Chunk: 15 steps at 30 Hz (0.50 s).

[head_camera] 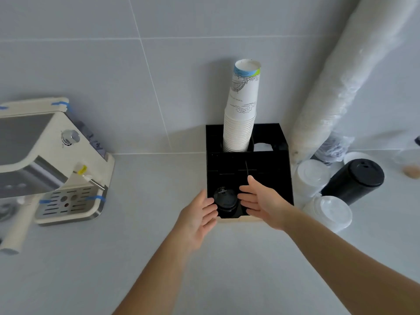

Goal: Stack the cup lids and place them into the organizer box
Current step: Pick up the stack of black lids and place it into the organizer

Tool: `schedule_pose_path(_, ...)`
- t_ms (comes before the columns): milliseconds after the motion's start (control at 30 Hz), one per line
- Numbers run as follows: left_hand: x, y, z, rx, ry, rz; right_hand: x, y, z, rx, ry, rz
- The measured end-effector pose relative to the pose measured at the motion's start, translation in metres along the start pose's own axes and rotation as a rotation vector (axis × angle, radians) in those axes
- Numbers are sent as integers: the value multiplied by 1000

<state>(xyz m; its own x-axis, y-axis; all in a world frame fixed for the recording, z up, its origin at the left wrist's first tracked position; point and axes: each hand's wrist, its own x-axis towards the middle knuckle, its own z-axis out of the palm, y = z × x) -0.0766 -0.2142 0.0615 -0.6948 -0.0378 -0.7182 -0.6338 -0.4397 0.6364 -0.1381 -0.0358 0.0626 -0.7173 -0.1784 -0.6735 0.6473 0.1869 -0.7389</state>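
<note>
The work took place at a pale grey counter set against a tiled wall of the same grey. Between the two hands stood a short stack of black lids, seated in the front-left compartment of the black organizer box. The left hand was open, palm turned inward, fingers close beside the stack or just touching its left edge; contact could not be confirmed. The right hand was likewise open and flat, fingers at the stack's right side, thumb raised over the box's inner divider. Neither hand gripped anything.

Beyond the hands, at the rear of the box, a tall column of paper cups rose from a round slot, with a white item just visible in the slot to its right. To the right of the right hand, on the counter outside the box, lay a long stack of black lids on its side and two stacks of white lids, near a wrapped sleeve of cups leaning against the wall. Left of the left hand stood a cream coffee machine.

Assessment: one black stack appeared placed; the remaining stacks on the counter were still outstanding.
</note>
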Motion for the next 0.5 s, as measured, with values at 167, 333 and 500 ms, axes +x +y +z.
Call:
schedule_pose_path(167,-34,1,-13,-53,-85,104,-42,5,-16,146,-21,-83)
schedule_pose_path(333,-58,2,-24,-128,-93,160,-91,8,-37,208,55,-144)
schedule_pose_path(500,-75,1,-13,-86,-139,212,-131,21,-70,319,145,-195)
